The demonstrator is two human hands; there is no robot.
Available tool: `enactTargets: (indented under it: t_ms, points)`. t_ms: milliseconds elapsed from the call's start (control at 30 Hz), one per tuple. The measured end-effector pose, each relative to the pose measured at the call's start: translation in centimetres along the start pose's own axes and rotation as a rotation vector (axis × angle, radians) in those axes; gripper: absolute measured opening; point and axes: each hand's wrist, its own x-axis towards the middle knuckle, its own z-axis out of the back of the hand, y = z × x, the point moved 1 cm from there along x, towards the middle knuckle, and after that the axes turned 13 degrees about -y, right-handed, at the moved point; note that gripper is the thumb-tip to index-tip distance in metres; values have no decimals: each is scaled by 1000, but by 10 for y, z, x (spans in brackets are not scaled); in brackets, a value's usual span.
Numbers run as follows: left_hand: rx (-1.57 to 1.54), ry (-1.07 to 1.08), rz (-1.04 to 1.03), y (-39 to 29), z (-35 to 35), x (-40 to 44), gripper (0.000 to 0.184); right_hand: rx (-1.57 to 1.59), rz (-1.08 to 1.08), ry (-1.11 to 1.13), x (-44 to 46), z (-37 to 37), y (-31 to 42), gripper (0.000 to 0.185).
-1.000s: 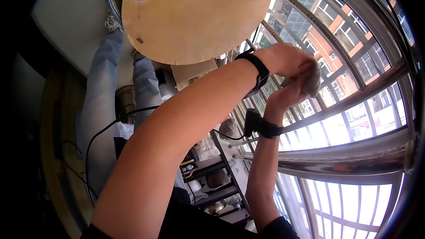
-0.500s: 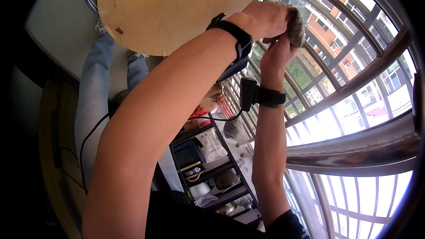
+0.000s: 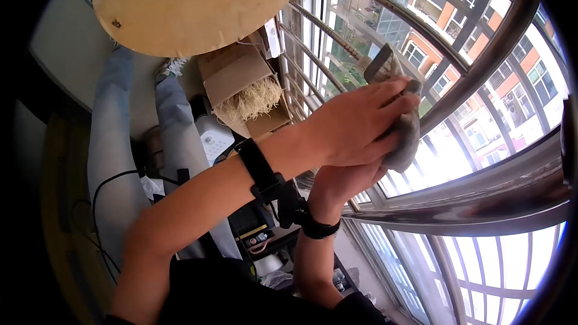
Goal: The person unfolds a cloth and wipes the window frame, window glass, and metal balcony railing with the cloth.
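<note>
A grey-beige cloth (image 3: 407,138) is bunched over a metal bar of the window railing, with a darker flap standing up at its upper end. My left hand (image 3: 361,123) reaches across from the left and grips the cloth from above, its fingers bent over it. Under it, my right hand (image 3: 348,182) is closed against the cloth's lower part, its fingertips hidden behind the cloth and my left hand. Each wrist wears a black strap; the left strap (image 3: 259,165) and right strap (image 3: 319,227) carry small black devices that nearly touch.
Metal railing bars (image 3: 500,42) curve along the right, with buildings outside. A round wooden board (image 3: 198,6) lies at the top left. Beneath it stands a cardboard box (image 3: 235,75) with straw-like filling. A black shelf (image 3: 283,244) holds household items. A black cable (image 3: 96,192) runs across my legs.
Both hands have come down and closer with the cloth, my left hand now lying over it. The view has shifted, bringing the cardboard box into sight.
</note>
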Motion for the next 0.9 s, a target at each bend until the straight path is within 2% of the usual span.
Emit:
enactTargets:
  t_ms: [33,67,133,167,233,333,367,400,433,467,533,600,633,733,767,800,833,867,900]
  points:
    - [-5,47,14,-2,-13,-7,59,117,-65,-32,2,13,-4,43]
    - [46,-25,-48,-6,-21,-8,52,76,-55,-35,1,20,-7,43]
    - [19,-97,-40,-3,-31,-3,53,-9,-30,-57,8,34,-12,44]
    - [5,-40,-28,2,-31,0,48,-105,43,-60,16,34,-20,44]
    - [-24,78,-11,21,-31,15,40,17,36,15,42,23,-31,43]
    - [-30,104,84,60,-25,38,32,207,2,143,74,-16,-66,43]
    - [149,60,-38,87,-27,38,30,114,100,174,79,-30,-83,42]
    - [276,60,-58,112,-22,37,30,15,199,207,86,-44,-100,42]
    - [403,62,-78,137,-16,35,30,-75,134,304,101,-47,-135,41]
    - [479,106,-8,159,1,31,32,-103,109,373,111,-57,-160,41]
    - [354,-17,222,192,20,29,35,-102,93,481,118,-80,-197,39]
    - [401,24,254,207,29,30,37,-106,142,504,113,-94,-209,40]
    - [426,43,279,206,36,29,38,-113,160,518,110,-98,-214,41]
    - [605,159,454,173,38,37,41,-300,-82,518,117,-84,-206,43]
    - [585,141,484,169,34,36,42,-284,-122,447,106,-84,-187,30]
    - [545,28,469,159,31,32,40,-232,-97,402,95,-86,-171,32]
    - [543,29,388,152,30,31,38,-200,-97,328,85,-85,-154,34]
    - [529,-5,325,140,28,28,38,-248,-190,369,79,-76,-138,48]
    - [497,32,375,119,33,32,36,-216,-149,372,68,-69,-125,49]
